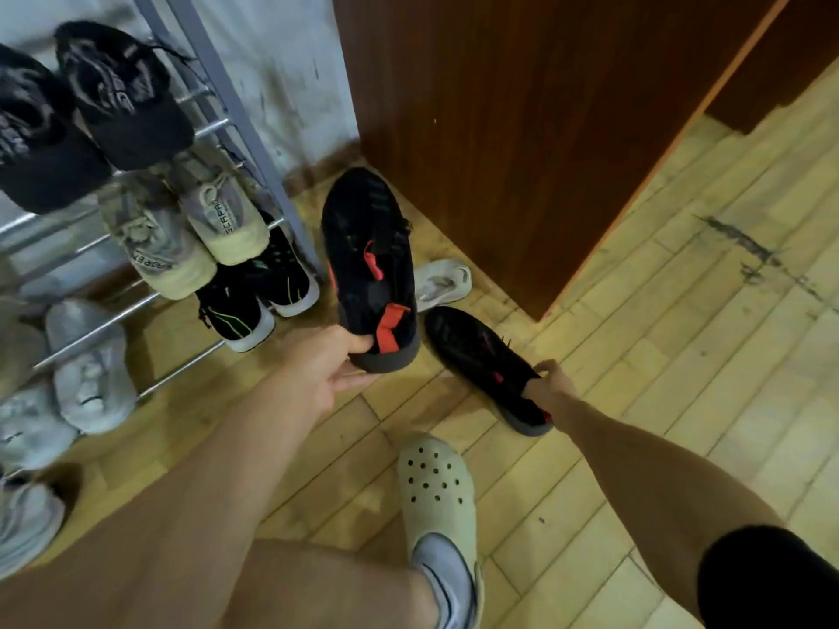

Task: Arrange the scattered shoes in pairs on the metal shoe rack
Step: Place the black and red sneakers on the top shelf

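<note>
My left hand (329, 370) grips the heel of a black shoe with red tabs (370, 261), held above the floor just right of the metal shoe rack (254, 124). My right hand (547, 383) pinches the collar of its matching black shoe (481, 356), which lies on the wooden floor. The rack holds pairs: black sneakers (113, 93) on top, beige sneakers (213, 211) below, black shoes with white soles (254, 301) lowest, and grey sneakers (91, 370) at the left.
A white slipper (442, 283) lies on the floor beside a brown wooden door (522, 129). My foot in a beige perforated clog (436, 488) stands on the floor near the bottom of the view.
</note>
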`<action>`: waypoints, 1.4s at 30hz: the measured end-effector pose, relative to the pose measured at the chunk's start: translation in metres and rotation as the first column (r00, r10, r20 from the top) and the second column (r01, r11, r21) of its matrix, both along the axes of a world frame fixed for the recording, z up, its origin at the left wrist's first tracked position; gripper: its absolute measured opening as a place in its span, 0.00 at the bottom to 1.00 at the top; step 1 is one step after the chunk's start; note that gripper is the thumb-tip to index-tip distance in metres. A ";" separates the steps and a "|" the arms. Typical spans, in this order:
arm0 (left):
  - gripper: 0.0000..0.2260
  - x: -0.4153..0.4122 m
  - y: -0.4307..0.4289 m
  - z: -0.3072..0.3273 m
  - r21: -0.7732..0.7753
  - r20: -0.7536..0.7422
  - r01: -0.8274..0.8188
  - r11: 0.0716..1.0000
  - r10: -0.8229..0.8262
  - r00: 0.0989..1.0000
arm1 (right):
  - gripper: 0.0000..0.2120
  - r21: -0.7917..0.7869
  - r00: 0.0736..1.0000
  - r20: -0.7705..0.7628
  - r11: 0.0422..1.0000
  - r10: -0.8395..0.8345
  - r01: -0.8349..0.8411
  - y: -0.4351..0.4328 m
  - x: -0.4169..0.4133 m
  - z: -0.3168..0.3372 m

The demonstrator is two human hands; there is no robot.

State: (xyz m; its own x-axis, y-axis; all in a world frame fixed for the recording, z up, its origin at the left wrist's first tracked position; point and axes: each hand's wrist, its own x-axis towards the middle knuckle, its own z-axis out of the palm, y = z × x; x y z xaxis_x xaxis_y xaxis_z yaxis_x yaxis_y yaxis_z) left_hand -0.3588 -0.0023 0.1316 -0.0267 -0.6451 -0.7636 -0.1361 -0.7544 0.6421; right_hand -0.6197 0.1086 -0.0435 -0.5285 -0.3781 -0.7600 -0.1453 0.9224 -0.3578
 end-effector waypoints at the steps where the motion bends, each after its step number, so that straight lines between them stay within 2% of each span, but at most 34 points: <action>1: 0.11 -0.001 -0.001 -0.003 0.022 -0.020 0.001 1.000 0.000 1.000 | 0.25 0.000 0.999 -0.011 0.999 -0.036 0.036 -0.002 -0.001 -0.007; 6: 0.15 -0.005 -0.007 -0.010 0.044 -0.038 -0.007 0.999 0.008 0.999 | 0.26 0.083 0.995 -0.071 0.995 0.069 -0.063 -0.007 -0.002 -0.016; 8: 0.16 -0.003 -0.008 -0.010 0.041 -0.030 -0.003 0.999 0.004 1.000 | 0.24 0.114 0.996 0.082 0.992 0.046 -0.055 -0.004 -0.002 -0.006; 11: 0.17 -0.002 -0.006 -0.007 0.025 -0.045 0.009 1.000 -0.008 0.999 | 0.13 0.082 0.923 0.384 0.997 -0.033 0.001 0.003 0.003 0.010; 14: 0.16 -0.004 0.004 0.003 0.001 -0.074 0.000 1.000 0.000 0.997 | 0.13 0.038 0.865 0.500 0.999 -0.045 0.030 0.005 0.010 0.028; 17: 0.15 -0.003 0.019 0.011 -0.022 -0.074 -0.010 1.000 0.009 0.997 | 0.17 -0.056 0.860 0.509 0.995 -0.045 0.085 0.006 0.019 0.056; 20: 0.12 0.007 0.037 0.019 -0.044 -0.069 -0.005 0.999 0.002 0.998 | 0.15 -0.165 0.881 0.468 0.973 -0.069 0.164 0.012 0.028 0.086; 22: 0.15 0.013 0.044 0.028 -0.066 -0.068 -0.019 0.998 0.014 0.998 | 0.15 -0.206 0.872 0.483 0.957 -0.081 0.203 0.016 0.032 0.104; 29: 0.14 0.040 0.065 0.090 -0.204 -0.077 -0.077 0.976 0.063 0.995 | 0.17 -0.402 0.862 0.506 0.887 0.009 0.227 0.012 0.047 0.185; 32: 0.08 0.051 0.071 0.127 -0.277 -0.078 -0.076 0.958 0.056 0.995 | 0.13 -0.512 0.869 0.492 0.824 0.053 0.240 0.002 0.061 0.229; 34: 0.08 0.062 0.069 0.153 -0.337 -0.088 -0.078 0.938 0.051 0.995 | 0.09 -0.573 0.863 0.498 0.778 0.083 0.256 -0.003 0.071 0.260; 37: 0.09 0.080 0.060 0.192 -0.429 -0.091 -0.084 0.899 0.049 0.995 | 0.10 -0.659 0.860 0.491 0.704 0.134 0.266 -0.018 0.089 0.304; 42: 0.07 0.115 0.035 0.251 -0.513 -0.143 -0.195 0.836 0.142 0.980 | 0.11 -0.794 0.885 0.435 0.535 0.166 0.290 -0.063 0.126 0.372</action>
